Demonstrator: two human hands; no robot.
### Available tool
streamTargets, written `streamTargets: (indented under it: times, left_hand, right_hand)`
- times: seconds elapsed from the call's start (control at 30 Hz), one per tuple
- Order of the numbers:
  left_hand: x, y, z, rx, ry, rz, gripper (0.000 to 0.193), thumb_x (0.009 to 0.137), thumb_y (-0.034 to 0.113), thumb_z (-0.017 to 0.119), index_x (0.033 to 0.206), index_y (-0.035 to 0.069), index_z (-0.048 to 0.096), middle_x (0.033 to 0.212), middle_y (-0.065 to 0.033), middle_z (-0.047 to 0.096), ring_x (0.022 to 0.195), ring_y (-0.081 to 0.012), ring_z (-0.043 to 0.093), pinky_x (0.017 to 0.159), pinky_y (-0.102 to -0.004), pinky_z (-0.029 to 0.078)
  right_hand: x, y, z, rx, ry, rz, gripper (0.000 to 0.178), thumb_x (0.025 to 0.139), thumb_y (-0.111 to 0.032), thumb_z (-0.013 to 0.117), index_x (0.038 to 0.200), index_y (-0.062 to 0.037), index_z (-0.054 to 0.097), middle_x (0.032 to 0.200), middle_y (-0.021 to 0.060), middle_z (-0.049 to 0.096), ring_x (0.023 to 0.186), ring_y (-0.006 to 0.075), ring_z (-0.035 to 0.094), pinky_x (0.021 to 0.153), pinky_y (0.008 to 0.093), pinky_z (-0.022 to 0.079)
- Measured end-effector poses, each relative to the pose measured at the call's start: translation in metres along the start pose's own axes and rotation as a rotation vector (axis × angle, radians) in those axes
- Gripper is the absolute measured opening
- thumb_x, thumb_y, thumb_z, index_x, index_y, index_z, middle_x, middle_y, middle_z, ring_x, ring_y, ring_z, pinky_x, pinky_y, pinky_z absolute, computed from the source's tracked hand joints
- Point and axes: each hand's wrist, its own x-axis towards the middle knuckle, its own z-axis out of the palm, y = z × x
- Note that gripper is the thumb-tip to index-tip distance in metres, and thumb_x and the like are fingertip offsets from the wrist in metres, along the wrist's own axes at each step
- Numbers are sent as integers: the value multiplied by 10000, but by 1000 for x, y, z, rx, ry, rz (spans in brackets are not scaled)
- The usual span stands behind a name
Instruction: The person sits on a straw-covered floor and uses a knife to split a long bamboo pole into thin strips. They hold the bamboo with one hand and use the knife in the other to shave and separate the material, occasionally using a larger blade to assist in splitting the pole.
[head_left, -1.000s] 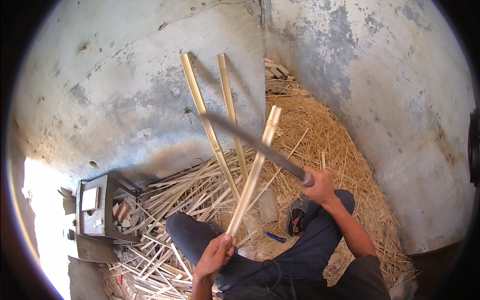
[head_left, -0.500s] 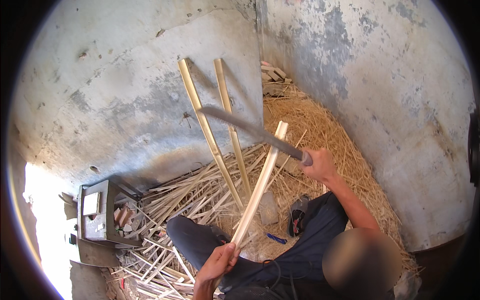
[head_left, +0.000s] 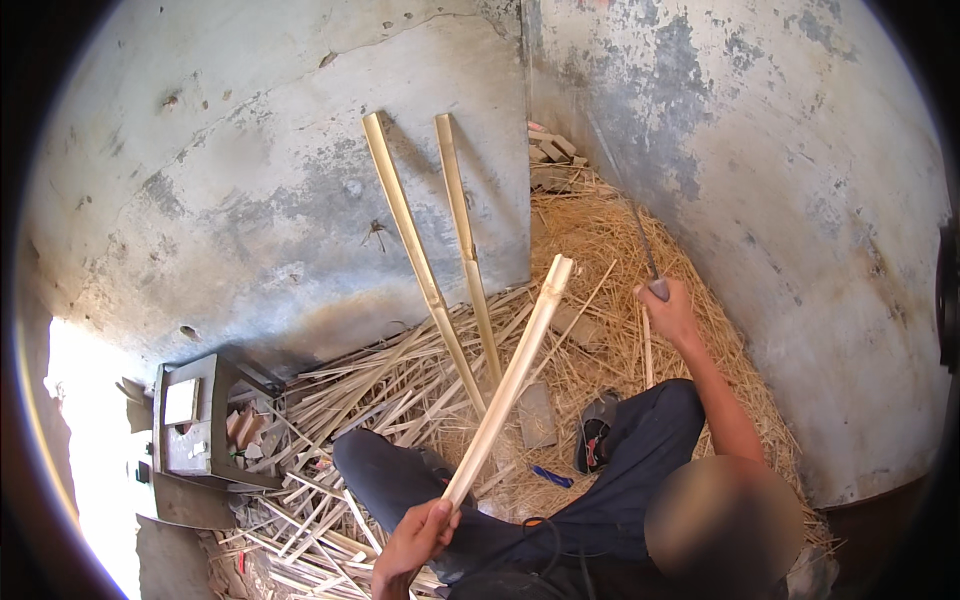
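My left hand [head_left: 420,535], low in the view, is closed around the lower end of a split bamboo strip [head_left: 508,390]. The strip slants up and away to the right, its hollow inner side showing and its far end free. At the right, my right hand [head_left: 674,312] grips the handle of a long knife [head_left: 640,228]. Its narrow blade points up and away toward the wall corner, apart from the bamboo. A thin pale sliver [head_left: 648,352] shows just below my right hand. Both of my legs are bent on the floor beneath the strip.
Two split bamboo lengths [head_left: 408,222] lean against the left wall [head_left: 230,190]. Loose strips [head_left: 330,535] and straw-like shavings [head_left: 690,300] cover the floor. A wooden box [head_left: 200,425] with broken pieces stands at the left. A blue tool [head_left: 552,477] lies between my legs.
The knife has swung off the bamboo strip, its blade turning from pointing left to pointing away. My right hand has moved slightly right, my left slightly down and left with the strip.
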Motion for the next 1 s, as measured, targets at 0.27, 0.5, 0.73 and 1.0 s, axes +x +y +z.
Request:
streamTargets:
  times: [0.27, 0.5, 0.73, 1.0]
  left_hand:
    - [33, -5, 1, -122, -171, -52, 432, 1201, 414, 430, 1062, 42, 600, 689, 63, 413, 540, -30, 325, 474, -223, 289]
    - [35, -16, 4, -55, -179, 7, 460, 1198, 424, 435, 1178, 4, 622, 703, 57, 426, 541, -25, 330, 470, -215, 285]
    - [29, -14, 6, 18, -111, 36, 445, 1205, 400, 421, 1169, 6, 622, 693, 58, 421, 544, -26, 337, 482, -213, 287]
    - [20, -19, -14, 9, -74, 3, 421, 1206, 380, 436, 1011, 53, 617, 681, 47, 464, 552, -34, 379, 492, -239, 322]
  right_hand:
    - [-55, -85, 32, 698, -119, 149, 320, 1025, -311, 764, 1121, -13, 700, 595, -82, 407, 437, 31, 356, 429, 248, 328]
    - [-49, -100, 31, 806, 11, 205, 267, 987, -220, 820, 1099, -39, 658, 641, -72, 491, 470, 26, 407, 453, 242, 351]
    - [-43, -93, 21, 856, 57, 153, 172, 1003, -166, 787, 1041, -80, 643, 624, -73, 485, 462, 31, 416, 452, 252, 354]
    - [-28, -85, -8, 947, 209, 49, 165, 1009, -159, 762, 1131, -71, 693, 608, -85, 447, 451, 38, 364, 453, 257, 339]
